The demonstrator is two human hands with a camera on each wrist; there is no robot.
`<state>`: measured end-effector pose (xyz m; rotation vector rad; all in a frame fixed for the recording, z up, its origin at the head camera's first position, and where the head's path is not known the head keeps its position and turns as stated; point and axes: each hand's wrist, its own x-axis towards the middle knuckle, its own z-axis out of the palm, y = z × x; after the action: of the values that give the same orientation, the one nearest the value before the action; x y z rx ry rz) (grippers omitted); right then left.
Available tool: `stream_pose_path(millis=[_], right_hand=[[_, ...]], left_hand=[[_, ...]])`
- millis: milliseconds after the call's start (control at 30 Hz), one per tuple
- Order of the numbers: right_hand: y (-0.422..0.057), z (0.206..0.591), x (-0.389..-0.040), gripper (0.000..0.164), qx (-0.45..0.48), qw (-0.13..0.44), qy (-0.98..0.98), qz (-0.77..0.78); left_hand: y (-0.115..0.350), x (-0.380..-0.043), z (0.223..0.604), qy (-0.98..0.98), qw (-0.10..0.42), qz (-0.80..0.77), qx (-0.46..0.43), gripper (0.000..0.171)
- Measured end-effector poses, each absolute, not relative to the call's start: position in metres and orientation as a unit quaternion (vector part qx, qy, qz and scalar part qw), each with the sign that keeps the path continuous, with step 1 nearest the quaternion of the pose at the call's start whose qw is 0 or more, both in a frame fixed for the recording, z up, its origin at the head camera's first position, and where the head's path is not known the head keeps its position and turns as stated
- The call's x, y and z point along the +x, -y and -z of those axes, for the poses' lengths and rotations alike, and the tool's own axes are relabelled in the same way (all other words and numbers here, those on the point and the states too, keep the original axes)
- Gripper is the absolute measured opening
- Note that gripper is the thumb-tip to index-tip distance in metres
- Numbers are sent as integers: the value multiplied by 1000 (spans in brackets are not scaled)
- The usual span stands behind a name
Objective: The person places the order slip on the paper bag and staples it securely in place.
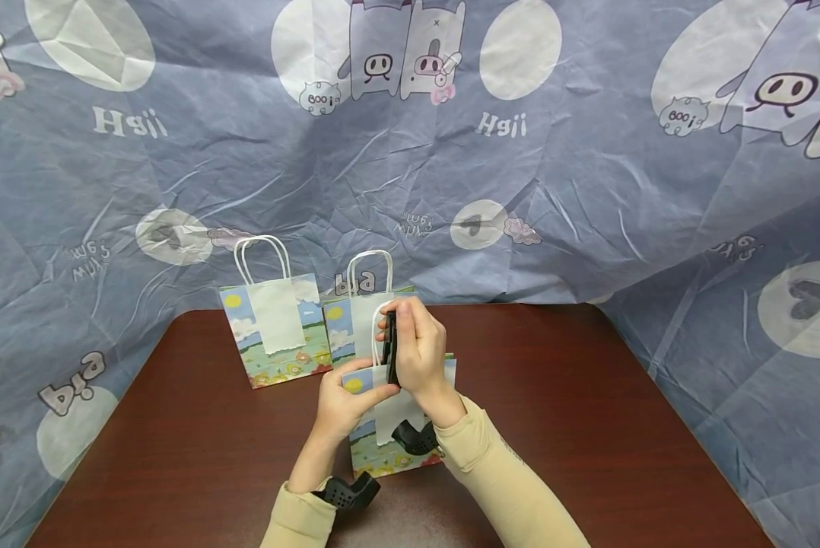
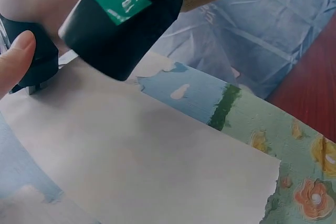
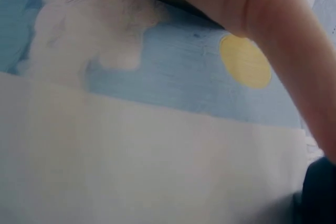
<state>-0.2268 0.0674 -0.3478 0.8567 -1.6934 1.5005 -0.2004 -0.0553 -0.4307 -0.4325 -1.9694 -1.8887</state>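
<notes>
A paper bag (image 1: 363,457) printed with sky and flowers stands upright in front of me, a white sheet (image 1: 386,426) on its face and white cord handles at its top. My right hand (image 1: 418,352) grips a black stapler (image 1: 392,350), held upright at the bag's top edge. With thumb and index finger, my left hand (image 1: 340,403) pinches the bag's top edge at the stapler's lower end. The left wrist view shows the left thumb (image 2: 18,59) on the stapler's dark head, right at the sheet's upper end. In the right wrist view, a finger crosses above the sheet (image 3: 157,166).
A matching bag (image 1: 283,365) stands at the back left, with a white sheet on its front. Another one (image 1: 338,335) stands just behind the bag in my hands, partly hidden by it. They are on a dark red-brown table (image 1: 554,426), before a blue printed cloth (image 1: 588,190).
</notes>
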Motion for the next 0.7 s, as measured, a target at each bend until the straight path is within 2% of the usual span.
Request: stream_pose_path(millis=[333,500,700], right_hand=[[-75,348,-227,25,375,337,658,-559],[-81,347,-226,20,366,356,645,-569],[-90,351,-225,27,349,393,614,-589]], left_hand=[[55,-200,431,701,187,672,-148,39],[54,-196,424,708,181,670,-129,39],[53,-192,420,707,185,671,-125,40]])
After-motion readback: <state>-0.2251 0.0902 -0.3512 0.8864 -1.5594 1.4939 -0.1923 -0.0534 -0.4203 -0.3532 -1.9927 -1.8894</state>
